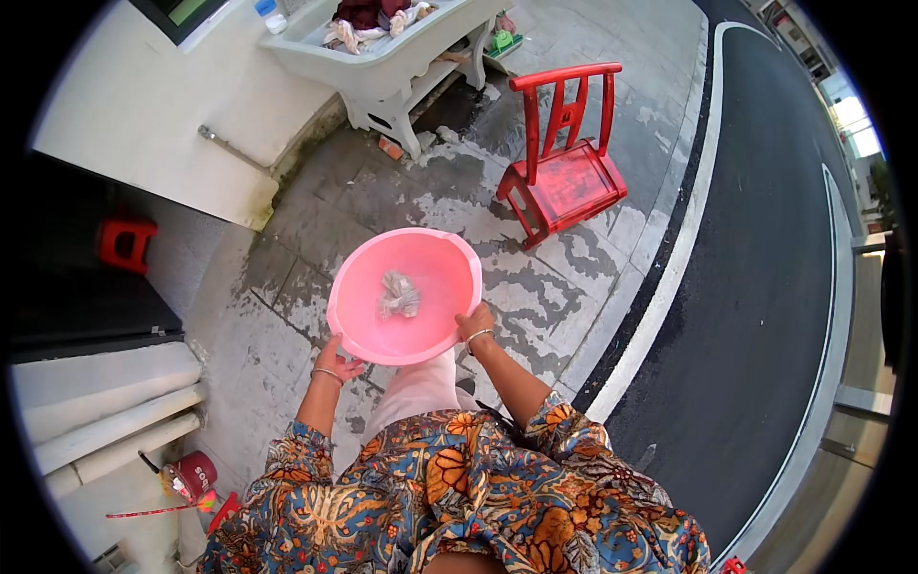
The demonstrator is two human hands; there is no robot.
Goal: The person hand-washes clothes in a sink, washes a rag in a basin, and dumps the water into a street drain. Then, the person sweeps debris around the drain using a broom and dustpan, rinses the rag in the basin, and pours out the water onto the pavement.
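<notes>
A pink plastic basin (440, 263) is held up in front of my body, over the paved ground. Inside it lies a small crumpled clear plastic bag (400, 295) with something greyish in it that I cannot make out. My left hand (337, 363) grips the basin's near left rim, with some fingers showing below the edge. On the near right side, my right hand (474, 322) is closed on the rim, its thumb toward the inside. Each wrist wears a bracelet.
Ahead to the right stands a red wooden chair (566, 182) on wet paving. A wash sink (373, 62) with clothes (368, 21) stands at the top, against the wall. A red stool (125, 241) sits in the dark doorway. The road (765, 239) runs along the right.
</notes>
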